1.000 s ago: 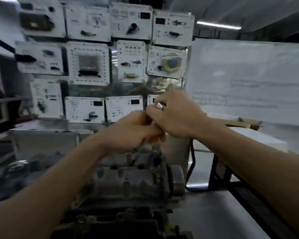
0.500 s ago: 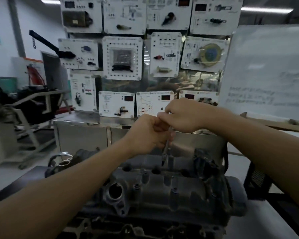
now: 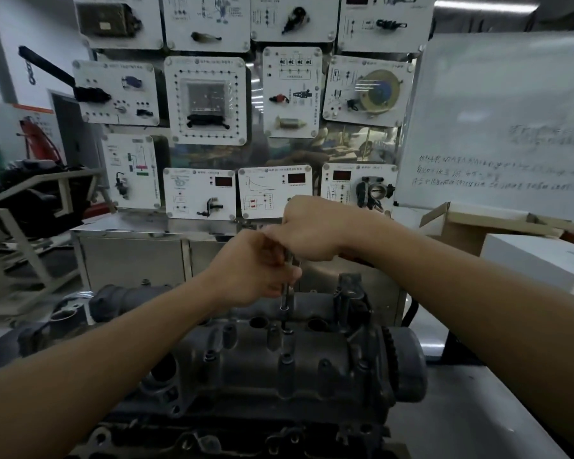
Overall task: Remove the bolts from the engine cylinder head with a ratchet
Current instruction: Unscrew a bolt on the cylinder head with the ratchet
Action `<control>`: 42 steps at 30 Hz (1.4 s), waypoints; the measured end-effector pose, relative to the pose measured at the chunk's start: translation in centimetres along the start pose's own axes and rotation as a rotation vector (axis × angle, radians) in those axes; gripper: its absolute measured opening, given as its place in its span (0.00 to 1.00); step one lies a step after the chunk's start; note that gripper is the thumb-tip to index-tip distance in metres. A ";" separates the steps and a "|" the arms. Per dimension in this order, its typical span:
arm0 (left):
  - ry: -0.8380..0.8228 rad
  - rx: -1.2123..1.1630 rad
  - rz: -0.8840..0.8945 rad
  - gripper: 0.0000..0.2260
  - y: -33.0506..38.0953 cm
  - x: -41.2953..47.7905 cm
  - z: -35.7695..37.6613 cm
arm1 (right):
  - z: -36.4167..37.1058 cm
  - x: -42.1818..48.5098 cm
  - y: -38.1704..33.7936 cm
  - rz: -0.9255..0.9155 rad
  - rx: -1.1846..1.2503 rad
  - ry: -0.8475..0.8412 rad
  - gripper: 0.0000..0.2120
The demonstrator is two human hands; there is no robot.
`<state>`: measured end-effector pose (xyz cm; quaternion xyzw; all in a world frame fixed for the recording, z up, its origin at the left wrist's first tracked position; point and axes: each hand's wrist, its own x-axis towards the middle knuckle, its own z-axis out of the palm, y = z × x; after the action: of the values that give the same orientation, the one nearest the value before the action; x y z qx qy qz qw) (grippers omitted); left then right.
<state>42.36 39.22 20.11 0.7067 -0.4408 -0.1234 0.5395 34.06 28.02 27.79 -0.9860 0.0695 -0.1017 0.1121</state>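
A dark grey engine cylinder head [image 3: 299, 369] lies across the bench below me, with several bolt bosses along its top. A thin ratchet extension [image 3: 286, 299] stands upright over one bolt [image 3: 287, 331] near the head's far edge; its socket end hangs just above the bolt. My left hand [image 3: 252, 270] curls round the upper shaft. My right hand [image 3: 312, 226] grips the ratchet's top directly above, fist closed; the ratchet handle is mostly hidden inside it.
Behind the engine stands a metal cabinet [image 3: 130, 253] carrying a board of white training panels [image 3: 206, 101]. A whiteboard [image 3: 504, 120] leans at the right, with cardboard and white boxes [image 3: 511, 246] below it. An engine stand [image 3: 30, 207] sits at the left.
The view has swung left and down, bringing the whole cylinder head into sight. Both hands stayed together on the tool and lowered it, so its tip now hangs just over a bolt.
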 end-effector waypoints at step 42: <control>0.047 0.368 0.210 0.18 -0.3 0.7 0.9 | 2.9 -7.9 2.7 0.029 -0.269 0.570 0.24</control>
<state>42.37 38.06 19.69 0.7462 -0.5145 0.0327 0.4212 26.69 27.31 22.88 -0.9227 0.1251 -0.3623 -0.0418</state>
